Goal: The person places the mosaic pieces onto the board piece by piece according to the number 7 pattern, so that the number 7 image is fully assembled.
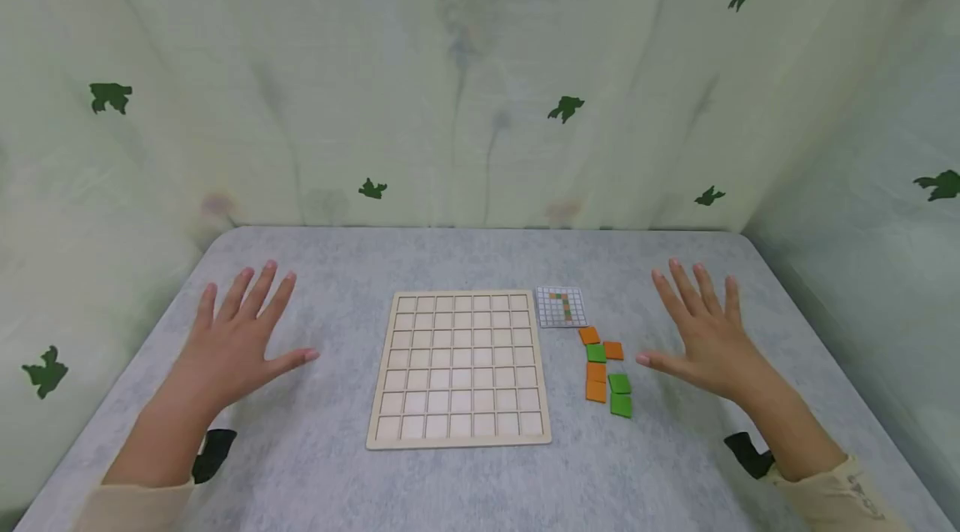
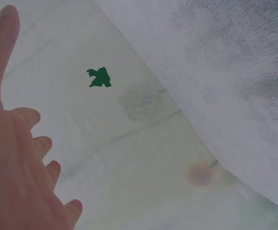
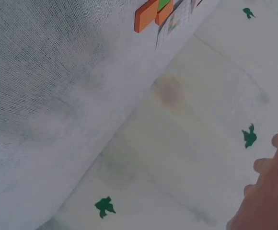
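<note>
My left hand (image 1: 234, 346) is spread with straight fingers over the left part of the table, holding nothing. Over the right part, my right hand (image 1: 708, 346) is spread the same way, its thumb pointing toward several orange tiles (image 1: 596, 391) and green tiles (image 1: 620, 405). Between the hands lies a square wooden grid board (image 1: 459, 444) with bare cells. A small pattern card (image 1: 551, 315) lies by the board's upper right corner, printed with a grid and a few orange and green squares. In the right wrist view, an orange tile (image 3: 146, 16) shows at the top edge.
The grey table (image 1: 315, 482) ends at a pale cloth wall (image 1: 420, 82) with green bird and leaf shapes. More cloth (image 1: 885, 148) closes off the right side. A black strap (image 1: 215, 455) sits at the left wrist, and another black strap (image 1: 747, 455) at the right.
</note>
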A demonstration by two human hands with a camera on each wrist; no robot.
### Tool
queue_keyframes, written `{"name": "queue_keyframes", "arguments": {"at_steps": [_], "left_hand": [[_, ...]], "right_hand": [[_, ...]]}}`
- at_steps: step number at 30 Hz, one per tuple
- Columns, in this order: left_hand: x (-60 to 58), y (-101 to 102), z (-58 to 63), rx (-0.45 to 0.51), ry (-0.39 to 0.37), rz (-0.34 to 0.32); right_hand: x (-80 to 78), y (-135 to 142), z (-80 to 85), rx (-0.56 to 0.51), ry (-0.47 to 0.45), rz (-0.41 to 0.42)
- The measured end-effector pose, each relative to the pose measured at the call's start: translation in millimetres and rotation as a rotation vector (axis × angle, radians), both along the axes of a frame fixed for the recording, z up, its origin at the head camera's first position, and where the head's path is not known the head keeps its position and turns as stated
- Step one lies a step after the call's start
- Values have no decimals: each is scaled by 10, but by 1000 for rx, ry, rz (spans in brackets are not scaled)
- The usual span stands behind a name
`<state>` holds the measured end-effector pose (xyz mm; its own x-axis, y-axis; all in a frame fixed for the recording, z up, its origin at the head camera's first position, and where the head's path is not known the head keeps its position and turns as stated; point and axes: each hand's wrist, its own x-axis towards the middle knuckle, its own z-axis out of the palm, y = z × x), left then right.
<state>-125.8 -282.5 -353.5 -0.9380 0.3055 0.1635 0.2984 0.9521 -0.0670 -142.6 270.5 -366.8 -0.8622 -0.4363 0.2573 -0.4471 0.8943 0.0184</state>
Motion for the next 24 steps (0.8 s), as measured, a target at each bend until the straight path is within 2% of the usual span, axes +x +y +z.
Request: {"name": "queue_keyframes", "arguments": {"at_steps": [6, 9, 11, 14, 18, 24], "left_hand": [[-19, 38, -125, 82, 85, -107], [-19, 107, -204, 149, 94, -142], [-19, 173, -270, 190, 78, -156], [-14, 288, -372, 280, 20, -178], [0, 459, -502, 425, -113, -177], [15, 629, -705, 545, -266, -209]], "right_hand": [[11, -4, -91, -145, 23, 103], [23, -31, -181, -222, 6, 152], [51, -60, -248, -272, -37, 164], [115, -125, -339, -362, -153, 162], [198, -229, -458, -453, -302, 153], [231, -339, -616, -456, -414, 169]]}}
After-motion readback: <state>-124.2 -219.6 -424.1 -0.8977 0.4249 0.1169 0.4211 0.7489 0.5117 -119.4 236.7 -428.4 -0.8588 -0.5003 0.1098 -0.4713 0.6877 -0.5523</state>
